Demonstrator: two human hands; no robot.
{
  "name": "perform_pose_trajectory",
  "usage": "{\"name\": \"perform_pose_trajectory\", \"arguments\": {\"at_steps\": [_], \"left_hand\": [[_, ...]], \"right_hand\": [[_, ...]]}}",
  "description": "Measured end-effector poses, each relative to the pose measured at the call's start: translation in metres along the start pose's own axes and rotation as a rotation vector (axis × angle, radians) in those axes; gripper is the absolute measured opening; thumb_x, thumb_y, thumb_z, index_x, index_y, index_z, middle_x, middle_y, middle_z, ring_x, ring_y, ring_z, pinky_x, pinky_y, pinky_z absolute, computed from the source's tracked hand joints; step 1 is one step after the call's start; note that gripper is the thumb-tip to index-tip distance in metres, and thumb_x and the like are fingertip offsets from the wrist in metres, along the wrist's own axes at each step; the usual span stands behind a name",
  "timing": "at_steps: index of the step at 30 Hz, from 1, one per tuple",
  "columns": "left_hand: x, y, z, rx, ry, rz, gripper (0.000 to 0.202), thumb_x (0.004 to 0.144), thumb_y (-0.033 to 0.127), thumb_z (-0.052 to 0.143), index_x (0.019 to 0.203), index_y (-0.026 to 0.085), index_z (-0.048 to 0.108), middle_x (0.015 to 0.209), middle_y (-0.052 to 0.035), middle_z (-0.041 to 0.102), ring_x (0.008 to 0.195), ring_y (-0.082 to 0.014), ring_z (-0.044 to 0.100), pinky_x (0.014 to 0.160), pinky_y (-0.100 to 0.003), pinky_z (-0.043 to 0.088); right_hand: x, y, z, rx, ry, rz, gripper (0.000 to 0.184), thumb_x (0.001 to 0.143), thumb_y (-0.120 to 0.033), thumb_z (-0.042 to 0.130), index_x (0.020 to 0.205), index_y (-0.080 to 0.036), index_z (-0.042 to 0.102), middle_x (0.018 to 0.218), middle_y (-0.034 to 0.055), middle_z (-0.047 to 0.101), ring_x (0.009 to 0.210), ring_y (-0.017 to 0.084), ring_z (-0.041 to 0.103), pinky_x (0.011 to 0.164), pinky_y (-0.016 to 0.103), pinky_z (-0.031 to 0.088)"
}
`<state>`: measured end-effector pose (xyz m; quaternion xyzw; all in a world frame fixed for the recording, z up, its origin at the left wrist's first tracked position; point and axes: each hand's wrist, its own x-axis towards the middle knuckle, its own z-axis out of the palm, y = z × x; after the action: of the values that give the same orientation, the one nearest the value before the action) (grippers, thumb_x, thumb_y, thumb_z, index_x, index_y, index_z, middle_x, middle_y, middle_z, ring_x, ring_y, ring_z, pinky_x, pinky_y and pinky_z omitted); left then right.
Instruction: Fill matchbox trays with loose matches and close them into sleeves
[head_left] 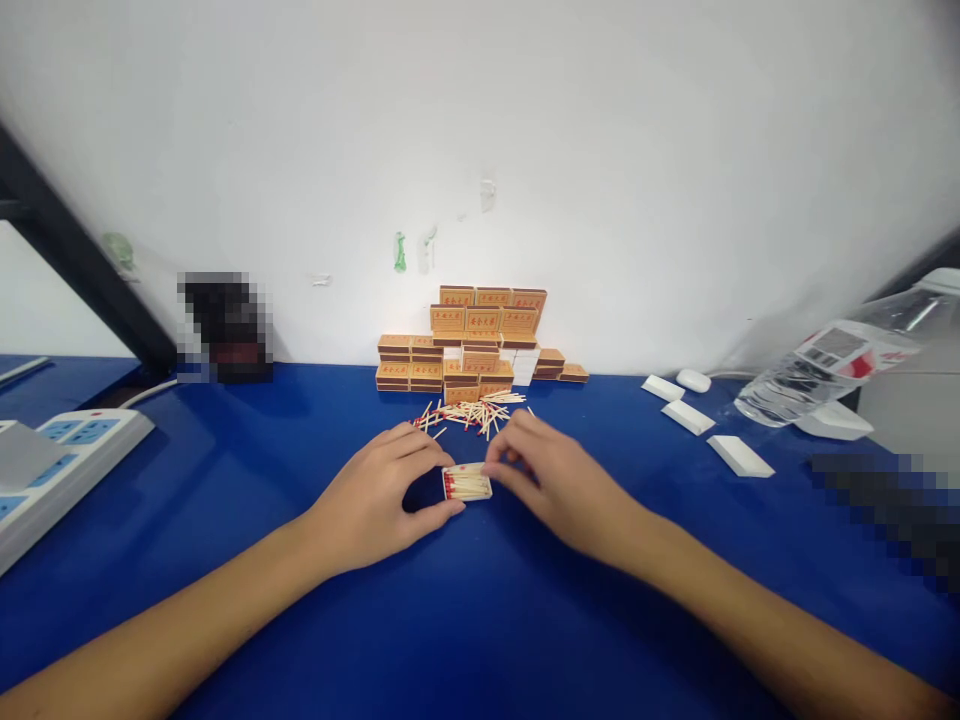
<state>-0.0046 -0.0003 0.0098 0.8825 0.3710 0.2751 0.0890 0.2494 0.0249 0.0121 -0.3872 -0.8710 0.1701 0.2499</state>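
Note:
A small white matchbox tray (466,482) filled with red-tipped matches lies on the blue table (480,620). My left hand (382,497) curls round the tray's left end, thumb in front and fingers behind. My right hand (551,477) pinches the tray's right end with its fingertips. Just behind the hands lies a loose heap of matches (469,411). Further back, against the wall, stands a stack of orange matchboxes (478,341).
Three empty white trays (739,455) (688,416) (662,387) lie at the right, near a plastic water bottle (832,365) on its side. A white power strip (52,465) sits at the left edge. A dark blurred object (225,327) stands by the wall.

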Motion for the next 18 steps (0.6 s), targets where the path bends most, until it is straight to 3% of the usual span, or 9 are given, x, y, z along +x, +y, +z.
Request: {"name": "perform_pose_trajectory", "arguments": {"at_steps": [3, 6, 12, 18], "left_hand": [[0.0, 0.001, 0.0, 0.017, 0.002, 0.017, 0.023, 0.094, 0.034, 0.075, 0.112, 0.02, 0.07, 0.107, -0.0053, 0.074, 0.1, -0.0234, 0.066, 0.095, -0.044, 0.054], [0.0, -0.001, 0.0, 0.038, 0.038, 0.012, 0.024, 0.094, 0.035, 0.074, 0.112, 0.02, 0.07, 0.107, -0.0057, 0.073, 0.1, -0.0235, 0.064, 0.093, -0.043, 0.054], [-0.002, -0.001, 0.0, -0.003, -0.007, -0.013, 0.025, 0.095, 0.038, 0.073, 0.114, 0.022, 0.07, 0.109, -0.006, 0.074, 0.102, -0.0245, 0.065, 0.095, -0.046, 0.054], [-0.002, -0.003, -0.002, -0.006, -0.001, -0.04, 0.024, 0.096, 0.039, 0.072, 0.114, 0.023, 0.071, 0.11, -0.0059, 0.072, 0.106, -0.0248, 0.063, 0.094, -0.044, 0.055]], "right_hand": [[-0.003, -0.013, 0.015, -0.044, 0.005, -0.083, 0.009, 0.104, -0.023, 0.057, 0.099, -0.02, 0.064, 0.102, 0.0075, 0.064, 0.09, 0.02, 0.061, 0.079, 0.034, 0.048], [-0.003, -0.006, 0.008, -0.05, 0.055, -0.092, 0.013, 0.105, -0.025, 0.055, 0.099, -0.021, 0.066, 0.099, 0.0064, 0.065, 0.086, 0.019, 0.061, 0.077, 0.032, 0.047], [0.008, 0.05, -0.03, -0.21, 0.223, 0.221, 0.016, 0.098, -0.029, 0.059, 0.088, -0.021, 0.068, 0.087, 0.0059, 0.062, 0.078, 0.021, 0.059, 0.074, 0.036, 0.045], [0.016, 0.088, -0.038, -0.106, -0.023, 0.051, 0.025, 0.099, -0.022, 0.051, 0.115, -0.024, 0.071, 0.109, 0.01, 0.059, 0.1, 0.025, 0.059, 0.094, 0.045, 0.05]]}}
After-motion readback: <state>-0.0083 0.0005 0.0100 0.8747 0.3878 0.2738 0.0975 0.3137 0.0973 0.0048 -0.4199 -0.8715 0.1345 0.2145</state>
